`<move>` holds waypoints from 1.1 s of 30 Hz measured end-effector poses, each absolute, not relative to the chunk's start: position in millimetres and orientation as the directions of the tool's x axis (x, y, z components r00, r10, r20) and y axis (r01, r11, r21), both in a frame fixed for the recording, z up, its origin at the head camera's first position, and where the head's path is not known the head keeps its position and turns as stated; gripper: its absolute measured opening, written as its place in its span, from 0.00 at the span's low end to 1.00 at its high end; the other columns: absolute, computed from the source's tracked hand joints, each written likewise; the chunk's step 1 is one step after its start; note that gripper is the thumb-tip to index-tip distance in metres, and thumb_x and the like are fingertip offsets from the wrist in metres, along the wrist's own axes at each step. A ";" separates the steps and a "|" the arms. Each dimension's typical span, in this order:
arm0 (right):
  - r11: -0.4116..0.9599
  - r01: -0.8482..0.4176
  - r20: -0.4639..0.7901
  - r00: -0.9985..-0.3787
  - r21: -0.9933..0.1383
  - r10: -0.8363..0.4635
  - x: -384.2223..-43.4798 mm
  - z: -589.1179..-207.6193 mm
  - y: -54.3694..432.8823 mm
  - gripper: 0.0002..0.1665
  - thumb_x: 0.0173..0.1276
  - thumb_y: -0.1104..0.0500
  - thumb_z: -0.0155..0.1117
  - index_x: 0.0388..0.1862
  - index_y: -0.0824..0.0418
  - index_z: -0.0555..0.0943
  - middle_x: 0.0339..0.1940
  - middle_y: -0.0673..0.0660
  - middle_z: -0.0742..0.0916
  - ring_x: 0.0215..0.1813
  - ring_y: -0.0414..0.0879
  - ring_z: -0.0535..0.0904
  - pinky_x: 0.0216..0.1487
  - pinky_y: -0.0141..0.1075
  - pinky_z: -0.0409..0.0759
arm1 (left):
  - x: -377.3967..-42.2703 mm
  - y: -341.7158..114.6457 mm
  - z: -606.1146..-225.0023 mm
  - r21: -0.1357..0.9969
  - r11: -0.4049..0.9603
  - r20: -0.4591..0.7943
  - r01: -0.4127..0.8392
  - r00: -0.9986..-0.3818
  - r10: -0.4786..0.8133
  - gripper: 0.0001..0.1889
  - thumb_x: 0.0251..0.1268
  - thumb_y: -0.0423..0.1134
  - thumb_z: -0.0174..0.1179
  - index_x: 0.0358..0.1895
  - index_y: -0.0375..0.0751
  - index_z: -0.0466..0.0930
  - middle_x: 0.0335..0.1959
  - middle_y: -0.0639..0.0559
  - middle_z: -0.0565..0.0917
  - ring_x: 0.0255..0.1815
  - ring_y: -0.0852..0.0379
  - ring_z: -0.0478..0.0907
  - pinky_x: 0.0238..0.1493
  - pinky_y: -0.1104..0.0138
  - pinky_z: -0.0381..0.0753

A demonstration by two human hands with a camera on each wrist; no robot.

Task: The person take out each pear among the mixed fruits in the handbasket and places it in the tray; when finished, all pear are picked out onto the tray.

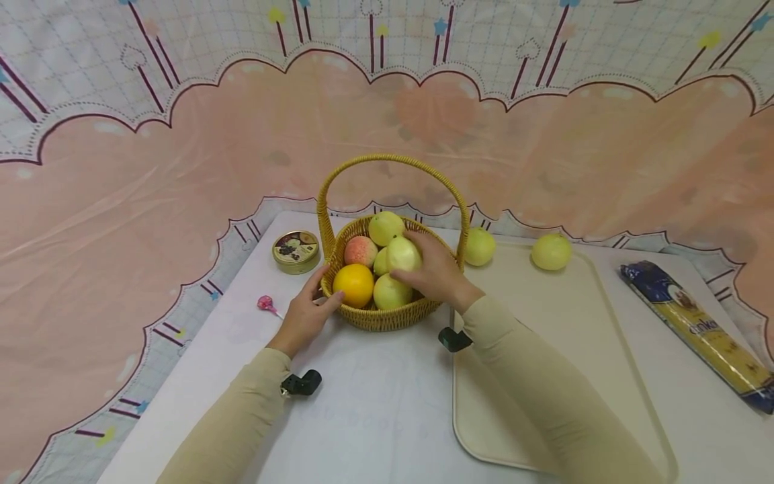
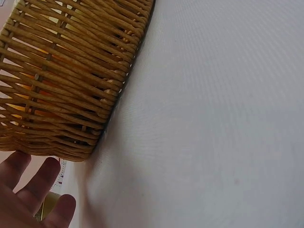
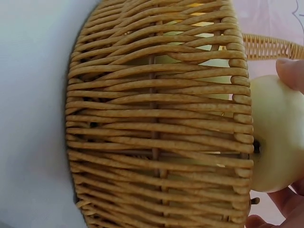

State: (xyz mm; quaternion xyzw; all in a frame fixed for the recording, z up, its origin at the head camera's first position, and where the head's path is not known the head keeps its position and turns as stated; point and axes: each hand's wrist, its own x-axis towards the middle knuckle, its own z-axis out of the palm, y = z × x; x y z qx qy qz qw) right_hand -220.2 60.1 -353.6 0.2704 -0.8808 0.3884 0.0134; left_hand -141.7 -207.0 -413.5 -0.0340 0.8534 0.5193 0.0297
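A yellow wicker basket with a tall arched handle holds an orange, a peach and several pale green pears. My right hand reaches over the basket's right rim and grips a pear above the other fruit. In the right wrist view this pear sits by the rim, a thumb at one side and fingers at the other. At the basket's left side, my left hand has its fingers loosely spread against the rim, thumb near the orange. Fingertips touch the wicker's edge in the left wrist view.
A beige tray lies on the right, with two more pears at its far end. Beyond it is a blue and yellow packet. Left of the basket are a round tin and a pink lollipop.
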 end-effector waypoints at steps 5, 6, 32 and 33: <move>0.545 -0.509 0.260 -0.844 -0.666 -0.470 -214.8 -355.3 65.6 0.47 0.61 0.49 0.74 0.73 0.67 0.67 0.68 0.63 0.75 0.66 0.57 0.71 0.66 0.50 0.71 | -141.9 -207.7 -414.4 0.884 0.460 -0.082 -0.084 -0.996 -0.024 0.41 0.72 0.60 0.56 0.81 0.56 0.48 0.79 0.41 0.57 0.72 0.37 0.62 0.68 0.46 0.68; 0.544 -0.511 0.263 -0.843 -0.665 -0.470 -213.5 -355.7 66.6 0.47 0.61 0.49 0.74 0.73 0.67 0.67 0.68 0.63 0.76 0.65 0.57 0.72 0.66 0.50 0.71 | -141.8 -207.8 -414.3 0.883 0.461 -0.083 -0.085 -0.996 -0.024 0.41 0.72 0.60 0.56 0.81 0.56 0.48 0.78 0.41 0.57 0.72 0.37 0.62 0.68 0.46 0.68; 0.515 -0.539 0.332 -0.833 -0.667 -0.442 -192.3 -365.0 86.3 0.46 0.61 0.50 0.75 0.71 0.69 0.68 0.65 0.66 0.77 0.63 0.60 0.73 0.64 0.53 0.72 | -142.9 -206.6 -414.6 0.886 0.453 -0.092 -0.092 -0.996 -0.023 0.41 0.72 0.59 0.56 0.82 0.57 0.48 0.78 0.41 0.57 0.71 0.37 0.63 0.67 0.46 0.69; 0.512 -0.540 0.334 -0.832 -0.668 -0.442 -191.7 -364.4 87.2 0.46 0.61 0.50 0.75 0.71 0.70 0.67 0.65 0.66 0.77 0.63 0.60 0.73 0.64 0.53 0.73 | -143.1 -206.5 -414.7 0.886 0.454 -0.090 -0.091 -0.996 -0.023 0.41 0.72 0.59 0.56 0.82 0.57 0.47 0.78 0.41 0.57 0.71 0.37 0.63 0.67 0.46 0.69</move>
